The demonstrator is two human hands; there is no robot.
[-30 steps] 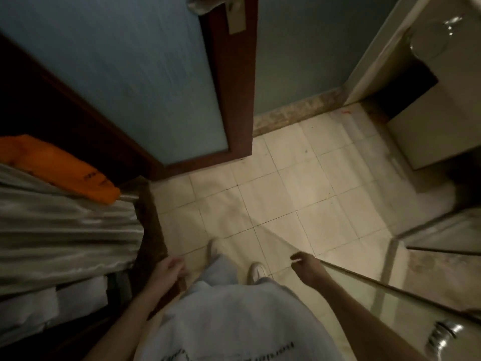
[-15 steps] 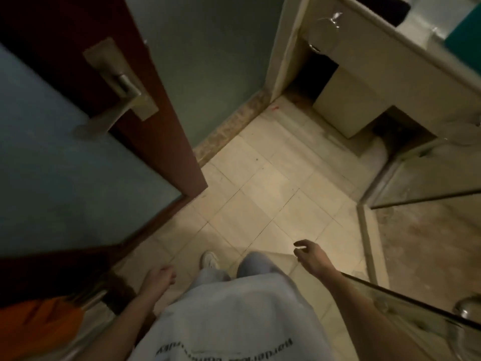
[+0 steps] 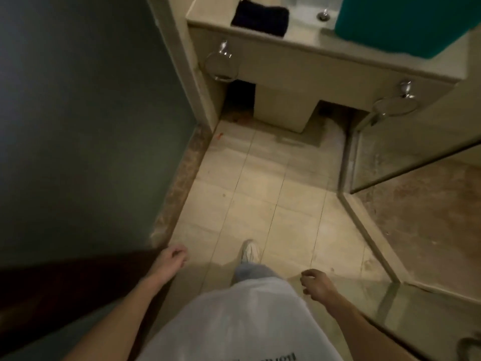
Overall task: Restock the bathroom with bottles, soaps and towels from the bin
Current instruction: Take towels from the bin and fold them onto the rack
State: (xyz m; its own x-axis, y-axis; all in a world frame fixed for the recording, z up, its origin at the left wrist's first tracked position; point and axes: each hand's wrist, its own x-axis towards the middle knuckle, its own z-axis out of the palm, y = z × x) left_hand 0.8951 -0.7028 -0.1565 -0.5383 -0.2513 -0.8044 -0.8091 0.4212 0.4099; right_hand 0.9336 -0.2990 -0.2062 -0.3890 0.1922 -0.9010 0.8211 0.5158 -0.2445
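Note:
A teal bin [image 3: 400,24] stands on the vanity counter [image 3: 307,43] at the top right, partly cut off by the frame. A dark folded towel [image 3: 260,16] lies on the counter's left end. My left hand [image 3: 173,257] hangs low at the left with fingers loosely curled, holding nothing. My right hand [image 3: 316,284] hangs at the lower right, fingers relaxed and empty. Both hands are far from the counter. No bottles or soaps show.
Two chrome towel rings [image 3: 221,65] [image 3: 394,105] hang on the vanity front. A glass shower screen [image 3: 416,165] closes off the right side. A green wall [image 3: 91,113] and dark door edge [image 3: 65,282] run along the left. Tiled floor [image 3: 260,191] lies between.
The view has swung right and forward, from the doorway and a cart with an orange cloth to the vanity. The door has slid out to the left. Both hands still hang empty.

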